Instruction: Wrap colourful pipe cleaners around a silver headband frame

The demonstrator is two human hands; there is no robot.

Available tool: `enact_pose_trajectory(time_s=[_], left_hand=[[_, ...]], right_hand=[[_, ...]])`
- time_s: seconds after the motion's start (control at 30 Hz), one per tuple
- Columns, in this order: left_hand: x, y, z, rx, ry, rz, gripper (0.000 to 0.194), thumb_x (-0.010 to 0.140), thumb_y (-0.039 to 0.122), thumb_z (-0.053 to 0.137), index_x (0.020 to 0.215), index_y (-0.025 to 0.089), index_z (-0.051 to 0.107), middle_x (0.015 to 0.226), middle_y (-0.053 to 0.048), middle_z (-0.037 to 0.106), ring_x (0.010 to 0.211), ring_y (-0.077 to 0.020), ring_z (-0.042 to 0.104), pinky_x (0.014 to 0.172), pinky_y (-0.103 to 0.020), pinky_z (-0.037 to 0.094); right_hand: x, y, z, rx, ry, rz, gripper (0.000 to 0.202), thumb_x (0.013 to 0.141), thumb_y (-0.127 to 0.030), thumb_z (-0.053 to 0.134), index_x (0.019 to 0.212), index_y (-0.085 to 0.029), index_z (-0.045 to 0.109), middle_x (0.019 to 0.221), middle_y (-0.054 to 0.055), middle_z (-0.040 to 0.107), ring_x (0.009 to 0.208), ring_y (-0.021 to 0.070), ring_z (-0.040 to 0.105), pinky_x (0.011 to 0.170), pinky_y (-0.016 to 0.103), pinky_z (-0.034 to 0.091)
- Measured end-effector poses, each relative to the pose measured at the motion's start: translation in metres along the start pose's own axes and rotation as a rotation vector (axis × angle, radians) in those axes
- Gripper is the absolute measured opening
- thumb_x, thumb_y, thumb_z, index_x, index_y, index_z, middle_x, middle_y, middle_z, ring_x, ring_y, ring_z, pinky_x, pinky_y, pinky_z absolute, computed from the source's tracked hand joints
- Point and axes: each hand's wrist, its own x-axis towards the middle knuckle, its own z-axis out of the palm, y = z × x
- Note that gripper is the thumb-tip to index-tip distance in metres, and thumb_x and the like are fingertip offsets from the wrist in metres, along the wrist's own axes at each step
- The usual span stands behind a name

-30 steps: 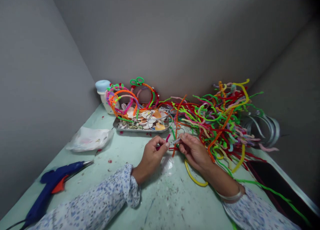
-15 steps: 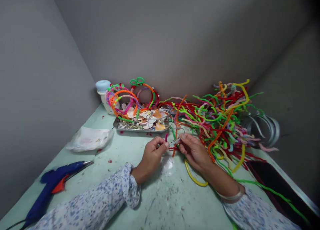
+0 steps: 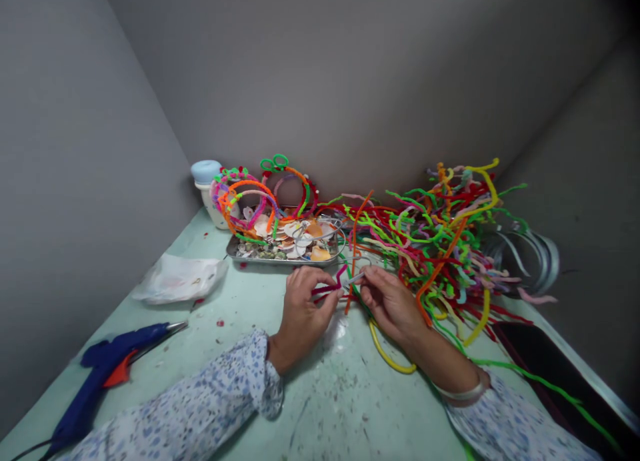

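Near the middle of the table, my left hand [image 3: 306, 311] is closed round a magenta pipe cleaner [image 3: 342, 274], whose bent end rises beyond the fingertips. My right hand [image 3: 393, 301] pinches a thin grey metal strip [image 3: 356, 278], its tip close to the magenta piece. An orange pipe cleaner [image 3: 354, 237] lies upright in view just behind the fingers, with green and red pieces beside it. A curved yellow pipe cleaner [image 3: 387, 357] rests below my right hand.
A metal tray [image 3: 280, 261] of shells has decorated headbands [image 3: 245, 184] over it. A lidded cup [image 3: 207, 174], plastic bag [image 3: 180, 279] and blue glue gun [image 3: 100, 374] are left. At right are a pipe cleaner pile [image 3: 440, 234], grey hoops [image 3: 547, 264] and a dark flat device [image 3: 550, 381].
My left hand has turned and its fingers have spread over the magenta pipe cleaner, which now shows more length and a bend. My right hand has barely moved.
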Motion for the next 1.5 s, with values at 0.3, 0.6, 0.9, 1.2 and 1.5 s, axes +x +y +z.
enact_pose_trajectory(time_s=[0.3,0.6,0.9,1.2,1.5], left_hand=[[0.0001,-0.0035,-0.0001,0.048,-0.002,0.069,0.007,0.081,0.018,0.069,0.085,0.023,0.072,0.086,-0.003,0.065,0.089,-0.0205,0.058,0.086,-0.037,0.04],[0.0024,-0.004,-0.0006,0.053,0.002,0.066,0.007,0.081,0.021,0.071,0.086,0.025,0.073,0.085,-0.002,0.07,0.087,-0.0203,0.061,0.087,-0.038,0.04],[0.0018,-0.0041,-0.0008,0.067,0.015,0.068,0.006,0.081,0.025,0.072,0.087,0.023,0.074,0.084,-0.002,0.07,0.084,-0.0195,0.061,0.085,-0.037,0.04],[0.004,-0.0047,-0.0001,0.028,0.012,0.031,0.006,0.079,0.024,0.074,0.085,0.022,0.075,0.082,-0.002,0.071,0.083,-0.0188,0.062,0.085,-0.037,0.041],[0.004,-0.0063,0.0021,0.014,0.019,0.036,0.004,0.078,0.021,0.075,0.082,0.022,0.074,0.08,-0.001,0.07,0.081,-0.0179,0.063,0.085,-0.037,0.042]], right_hand=[[0.0008,0.0009,-0.0006,0.001,-0.005,0.011,0.021,0.077,-0.039,0.075,0.072,-0.021,0.065,0.073,0.001,0.063,0.051,0.0091,0.046,0.044,0.023,0.032],[0.0002,0.0009,-0.0012,-0.009,-0.008,0.008,0.02,0.077,-0.04,0.074,0.073,-0.022,0.065,0.074,0.001,0.064,0.051,0.0104,0.047,0.043,0.024,0.033],[-0.0003,-0.0001,-0.0001,0.009,-0.009,0.013,0.021,0.076,-0.039,0.076,0.073,-0.022,0.066,0.073,0.001,0.063,0.051,0.0094,0.046,0.044,0.024,0.032],[-0.0008,-0.0007,-0.0007,0.023,-0.022,0.018,0.021,0.076,-0.039,0.076,0.072,-0.022,0.065,0.072,0.001,0.062,0.051,0.0094,0.045,0.044,0.024,0.033],[0.0006,0.0002,-0.0005,0.053,-0.02,0.022,0.022,0.075,-0.037,0.078,0.069,-0.021,0.064,0.067,0.0,0.06,0.05,0.0088,0.044,0.042,0.022,0.032]])
